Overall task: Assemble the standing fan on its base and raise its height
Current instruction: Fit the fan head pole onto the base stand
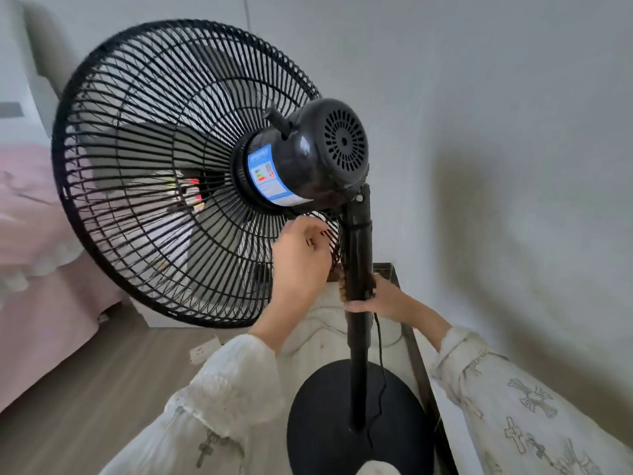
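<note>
The standing fan is already on its round black base point(329, 423), and everything turns on the black pole point(359, 354), which rises nearly upright from the middle of that base to the motor housing point(318, 156), leaning only a little at the top. That vertical line is the long axis any raising must follow. The right hand point(373, 299) is the nearer one: it is wrapped around the pole partway up, fingers curled round its far side and thumb along the near side, just where the thicker upper sleeve meets the thinner lower tube (probably the height collar, though I cannot make out a knob or nut there). The left hand point(301, 258) is to the left of the pole and slightly higher than the right hand, at the lower rim of the rear grille point(164, 186), its fingertips bunched as if pinching a wire of the cage; whether it really grips one I cannot tell. The power cord point(380, 371) hangs close beside the pole, on its right, down to the base. My guess is the lift comes from the right hand, straight up along the pole, the left steadying the head.
</note>
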A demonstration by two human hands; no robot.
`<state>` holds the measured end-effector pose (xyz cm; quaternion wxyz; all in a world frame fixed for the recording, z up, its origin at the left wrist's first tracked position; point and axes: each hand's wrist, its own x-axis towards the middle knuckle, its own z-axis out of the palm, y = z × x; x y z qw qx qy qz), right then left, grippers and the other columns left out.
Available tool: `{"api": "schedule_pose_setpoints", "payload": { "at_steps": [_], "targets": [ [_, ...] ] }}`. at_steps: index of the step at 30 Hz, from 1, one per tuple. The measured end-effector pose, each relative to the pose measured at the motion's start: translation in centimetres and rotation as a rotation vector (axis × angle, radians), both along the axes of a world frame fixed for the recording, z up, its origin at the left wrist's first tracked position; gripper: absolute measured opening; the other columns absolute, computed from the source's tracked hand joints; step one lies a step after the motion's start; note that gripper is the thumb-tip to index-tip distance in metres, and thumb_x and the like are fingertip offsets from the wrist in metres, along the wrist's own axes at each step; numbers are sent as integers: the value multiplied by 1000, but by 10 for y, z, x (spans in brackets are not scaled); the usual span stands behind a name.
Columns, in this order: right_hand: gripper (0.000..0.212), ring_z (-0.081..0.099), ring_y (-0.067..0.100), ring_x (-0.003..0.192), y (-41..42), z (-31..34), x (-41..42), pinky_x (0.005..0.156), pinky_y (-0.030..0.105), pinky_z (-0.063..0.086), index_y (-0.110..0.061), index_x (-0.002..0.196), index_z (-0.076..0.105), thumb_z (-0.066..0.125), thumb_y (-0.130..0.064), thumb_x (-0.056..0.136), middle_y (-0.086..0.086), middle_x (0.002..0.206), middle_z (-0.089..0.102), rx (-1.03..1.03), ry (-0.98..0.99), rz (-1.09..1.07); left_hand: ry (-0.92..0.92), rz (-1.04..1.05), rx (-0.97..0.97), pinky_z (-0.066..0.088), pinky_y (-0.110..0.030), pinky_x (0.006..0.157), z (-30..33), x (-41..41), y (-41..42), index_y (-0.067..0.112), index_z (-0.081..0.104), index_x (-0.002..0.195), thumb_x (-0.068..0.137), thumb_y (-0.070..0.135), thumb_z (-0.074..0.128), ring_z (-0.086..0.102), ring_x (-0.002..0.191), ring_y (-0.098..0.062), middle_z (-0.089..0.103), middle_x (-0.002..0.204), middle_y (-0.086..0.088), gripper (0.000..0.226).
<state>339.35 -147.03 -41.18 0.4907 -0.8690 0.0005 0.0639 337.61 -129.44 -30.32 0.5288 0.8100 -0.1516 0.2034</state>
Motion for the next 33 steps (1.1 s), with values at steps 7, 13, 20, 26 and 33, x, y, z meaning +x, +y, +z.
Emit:
{"api": "schedule_pose_setpoints", "payload": {
  "at_steps": [7, 13, 20, 26, 33],
  "targets": [
    [63, 52, 9, 98, 16, 81, 3, 70, 15, 37, -19, 126, 45, 72, -43, 74, -10, 111, 50, 61, -295, -208, -276, 88, -297, 38, -14, 70, 37, -12, 30, 16, 46, 90, 83, 11, 41, 48, 77, -7, 51, 84, 3, 10],
    [49, 58, 9, 95, 33, 91, 10, 76, 23, 46, -20, 116, 46, 70, -36, 76, 1, 110, 57, 158, -377, -282, -299, -84, -139, 18, -34, 108, 91, 3, 17, 22, 50, 112, 94, 37, 25, 34, 99, 19, 50, 106, 12, 34],
    [38, 56, -3, 82, 42, 89, 11, 58, 8, 39, -26, 105, 47, 69, -37, 75, -12, 95, 58, 189, -426, -383, -384, 75, -171, 42, -50, 94, 99, 16, 4, 17, 65, 96, 92, 40, 18, 58, 89, -18, 60, 83, 8, 52],
    [42, 59, 13, 83, 51, 88, 14, 71, 22, 48, -21, 105, 38, 69, -25, 77, -12, 83, 55, 164, -499, -461, -351, 123, -84, 40, -35, 83, 111, 33, -5, 27, 68, 102, 85, 58, 9, 61, 94, -24, 71, 95, -4, 69],
    [41, 60, 16, 82, 43, 83, 18, 72, 28, 49, -21, 105, 39, 68, -24, 76, -12, 82, 55, 211, -528, -541, -374, 79, -20, 33, -29, 74, 118, 39, -24, 28, 69, 99, 89, 54, 14, 61, 88, -22, 71, 91, -4, 62]
  ]
}}
